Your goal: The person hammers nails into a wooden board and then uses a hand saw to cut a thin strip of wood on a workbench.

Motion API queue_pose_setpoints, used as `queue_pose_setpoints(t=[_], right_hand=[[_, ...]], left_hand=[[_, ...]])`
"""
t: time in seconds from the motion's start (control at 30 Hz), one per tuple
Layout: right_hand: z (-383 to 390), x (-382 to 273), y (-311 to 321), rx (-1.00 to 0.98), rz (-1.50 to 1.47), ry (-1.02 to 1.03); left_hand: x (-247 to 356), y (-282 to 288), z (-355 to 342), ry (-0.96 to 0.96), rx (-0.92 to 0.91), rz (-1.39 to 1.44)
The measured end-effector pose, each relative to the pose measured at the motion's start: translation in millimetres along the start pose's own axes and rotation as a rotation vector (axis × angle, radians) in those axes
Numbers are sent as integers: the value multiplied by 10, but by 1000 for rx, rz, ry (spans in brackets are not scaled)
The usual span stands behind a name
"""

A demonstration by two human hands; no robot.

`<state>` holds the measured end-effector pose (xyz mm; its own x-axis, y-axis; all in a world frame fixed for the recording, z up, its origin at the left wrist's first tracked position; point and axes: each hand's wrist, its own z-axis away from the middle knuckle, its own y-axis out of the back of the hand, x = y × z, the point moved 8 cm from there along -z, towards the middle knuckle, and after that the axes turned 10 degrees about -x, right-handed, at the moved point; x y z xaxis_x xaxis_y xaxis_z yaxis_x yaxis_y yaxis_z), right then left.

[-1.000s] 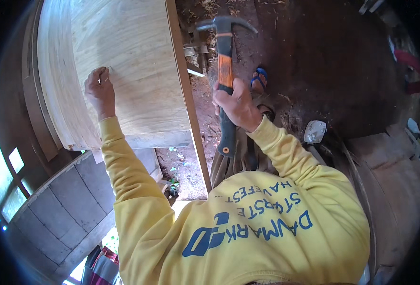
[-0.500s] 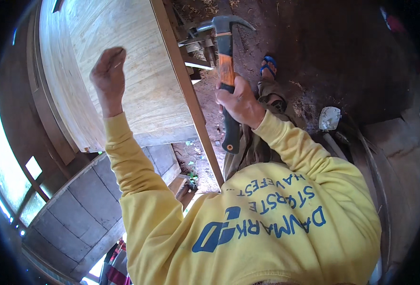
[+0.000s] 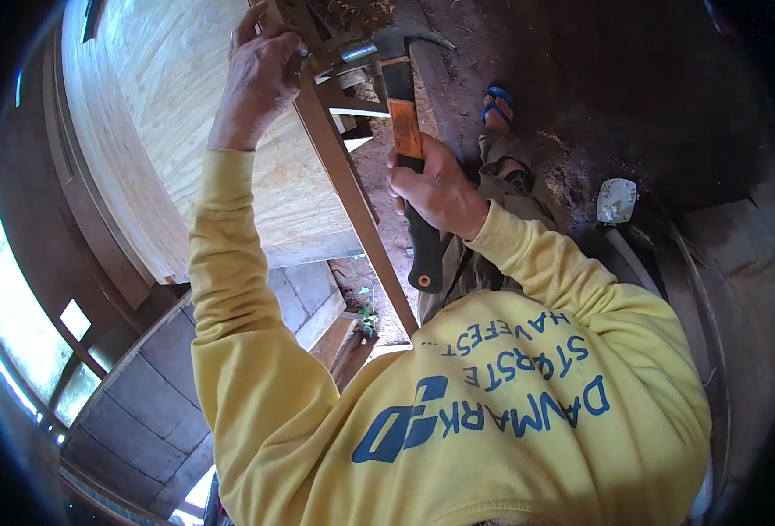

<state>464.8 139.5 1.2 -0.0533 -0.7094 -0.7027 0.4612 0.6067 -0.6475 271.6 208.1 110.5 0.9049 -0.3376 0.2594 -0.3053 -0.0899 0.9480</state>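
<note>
My right hand (image 3: 440, 186) is wrapped round the handle of a claw hammer (image 3: 405, 127) with black grips and an orange band. The hammer's face points left, close to the fingers of my left hand (image 3: 260, 83). That hand is closed at the outer edge of a narrow wooden strip (image 3: 352, 197), its fingers bent over the top. A small bright spot shows at its fingertips, too small to name. The strip runs along the side of a pale plywood panel (image 3: 203, 114).
Wood scraps (image 3: 352, 110) lie on the dirt floor beyond the strip. A grey block wall (image 3: 155, 394) stands at lower left. To the right is a whitish plastic container (image 3: 616, 201). My foot in a blue flip-flop (image 3: 498, 107) is beyond the hammer.
My left hand has moved from above the plywood, forward and right, to the strip's edge. The hammer has shifted slightly left, its head now close to that hand.
</note>
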Motion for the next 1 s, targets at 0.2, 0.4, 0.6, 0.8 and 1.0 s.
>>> queue_pose_setpoints(t=[0.2, 0.4, 0.6, 0.8, 1.0], right_hand=[[-13, -146, -3, -2, 26, -2], [-111, -197, -87, -44, 231, 69], [-59, -283, -100, -68, 82, 7], [-111, -260, -35, -39, 183, 53], [-108, -270, 4, 67, 95, 56]], left_hand=[[29, -17, -8, 4, -50, -14], [67, 3, -14, 23, -64, -33], [80, 24, 14, -6, 14, -35], [91, 14, 25, -52, 21, -7], [90, 74, 34, -57, 45, -62]])
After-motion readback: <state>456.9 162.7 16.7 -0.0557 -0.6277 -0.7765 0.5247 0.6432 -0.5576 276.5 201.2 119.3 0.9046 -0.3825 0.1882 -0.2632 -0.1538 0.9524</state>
